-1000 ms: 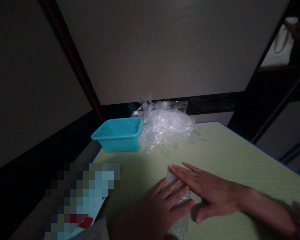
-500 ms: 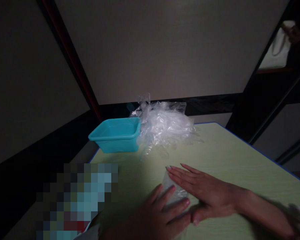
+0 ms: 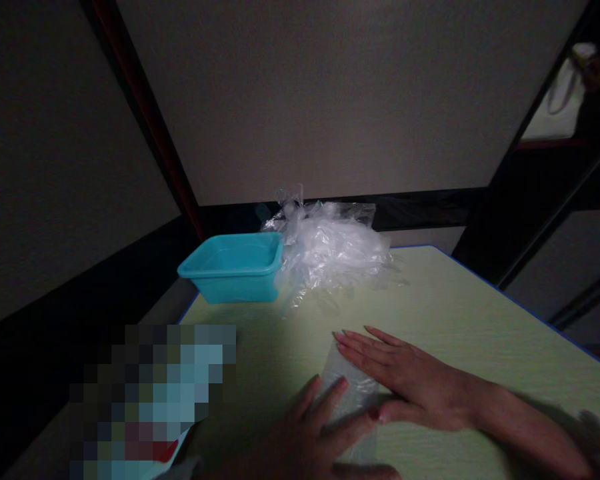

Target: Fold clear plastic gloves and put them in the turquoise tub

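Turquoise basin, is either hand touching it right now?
No, the left hand and right hand are over the flat plastic, apart from the basin.

Tub (image 3: 240, 287) at counter's (image 3: 485, 327) far left corner. Heap of plastic bags (image 3: 335, 247) just right of tub, along far edge. Wall panel (image 3: 330, 100) behind both. Nearer, before heap: plastic bag (image 3: 349, 373) lying on counter, right-hand fingers (image 3: 367, 363) across its right edge, left-hand fingers (image 3: 349, 432) over nearer part. Obscured item (image 3: 180, 387) farther left. Beyond counter, far right: handbag (image 3: 555, 113) on shelf (image 3: 550, 143).
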Motion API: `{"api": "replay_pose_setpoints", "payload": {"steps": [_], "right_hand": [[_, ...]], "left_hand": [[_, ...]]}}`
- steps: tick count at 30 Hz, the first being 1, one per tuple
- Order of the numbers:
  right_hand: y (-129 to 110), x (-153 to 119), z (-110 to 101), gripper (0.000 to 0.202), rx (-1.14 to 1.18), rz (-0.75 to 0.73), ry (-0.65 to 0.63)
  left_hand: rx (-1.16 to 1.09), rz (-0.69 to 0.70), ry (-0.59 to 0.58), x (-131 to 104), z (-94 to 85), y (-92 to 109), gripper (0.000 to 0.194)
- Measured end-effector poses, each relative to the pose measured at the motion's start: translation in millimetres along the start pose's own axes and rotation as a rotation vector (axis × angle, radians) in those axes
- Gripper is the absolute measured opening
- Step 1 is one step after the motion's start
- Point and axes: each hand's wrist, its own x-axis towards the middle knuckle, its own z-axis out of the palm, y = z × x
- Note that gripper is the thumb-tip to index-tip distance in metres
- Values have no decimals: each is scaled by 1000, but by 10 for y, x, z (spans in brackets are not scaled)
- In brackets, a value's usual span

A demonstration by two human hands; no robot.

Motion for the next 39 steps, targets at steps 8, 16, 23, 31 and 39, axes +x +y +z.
{"api": "replay_pose_setpoints", "payload": {"steps": [8, 16, 23, 31, 39], "right_hand": [[-34, 42, 52, 52, 86, 211, 269], [-156, 61, -24, 14, -29, 578, 368], [-113, 96, 38, 13, 22, 613, 357], [-53, 149, 124, 21, 711, 521, 551], [-63, 209, 144, 31, 996, 478, 673]], "left_hand": [[14, -3, -19, 21, -122, -4, 40], [-165, -212, -68, 130, -381, -74, 25], [-252, -291, -139, 134, -339, -85, 23], [-186, -283, -73, 147, -261, -77, 26], [-347, -458, -63, 143, -290, -28, 5]]}}
